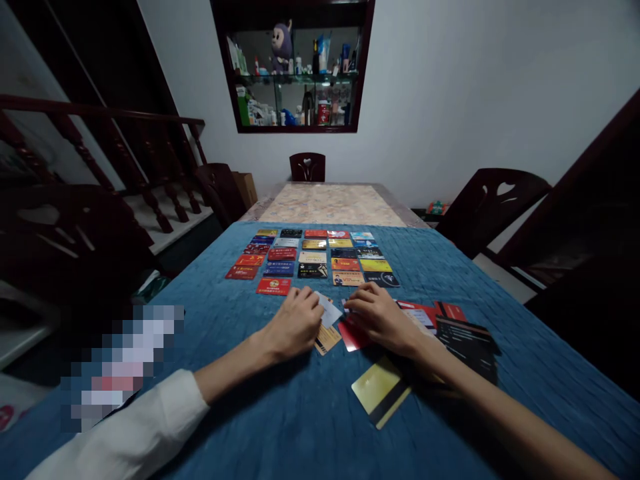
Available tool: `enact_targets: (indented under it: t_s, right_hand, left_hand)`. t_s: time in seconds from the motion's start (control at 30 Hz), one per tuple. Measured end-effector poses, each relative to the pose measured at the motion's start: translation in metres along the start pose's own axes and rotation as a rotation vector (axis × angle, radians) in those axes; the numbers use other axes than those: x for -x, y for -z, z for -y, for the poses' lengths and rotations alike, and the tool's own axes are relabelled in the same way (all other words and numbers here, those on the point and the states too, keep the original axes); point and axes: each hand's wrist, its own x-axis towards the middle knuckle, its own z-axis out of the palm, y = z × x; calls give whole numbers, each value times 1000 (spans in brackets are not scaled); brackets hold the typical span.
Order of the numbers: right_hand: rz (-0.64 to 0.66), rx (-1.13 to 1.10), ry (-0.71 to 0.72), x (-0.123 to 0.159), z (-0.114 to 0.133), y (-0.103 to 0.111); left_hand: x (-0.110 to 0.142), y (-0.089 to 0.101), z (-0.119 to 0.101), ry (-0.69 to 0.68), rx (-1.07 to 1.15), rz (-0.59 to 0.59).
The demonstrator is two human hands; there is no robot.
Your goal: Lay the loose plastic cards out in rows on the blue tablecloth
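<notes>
My left hand [300,320] is closed, its fingers pinching a pale white card [329,310]. Just under that card, a tan card with a dark stripe [327,341] lies on the cloth. Close by on the right, my right hand [377,317] has its fingers curled together, and a sliver of something pale shows at the fingertips. A red card [353,339] is partly covered by this hand. In front of both hands, cards are laid out in rows, with a red card [273,286] alone in the nearest row. A gold card [381,390] lies face down nearer me.
Loose cards, among them black ones [465,343] and a red one [450,311], overlap beside my right forearm. A blue cloth [225,413] covers this end of the table. A blurred-out long object [133,360] lies at the left edge. Dark chairs [495,207] surround the table.
</notes>
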Motion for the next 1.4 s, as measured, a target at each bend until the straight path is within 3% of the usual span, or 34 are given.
enact_targets:
  t_s: [0.27, 0.5, 0.93, 1.4]
  right_hand:
    - [-12, -6, 8, 36, -3, 1]
    - [-62, -73, -10, 45, -3, 2]
    - [19, -150, 37, 53, 12, 19]
    - [220, -185, 17, 55, 23, 40]
  left_hand:
    - [-6, -7, -61, -248, 91, -116]
    - [-9, -17, -88, -373, 148, -103]
    - [2, -6, -90, -224, 156, 30]
    - [2, -24, -84, -254, 55, -140]
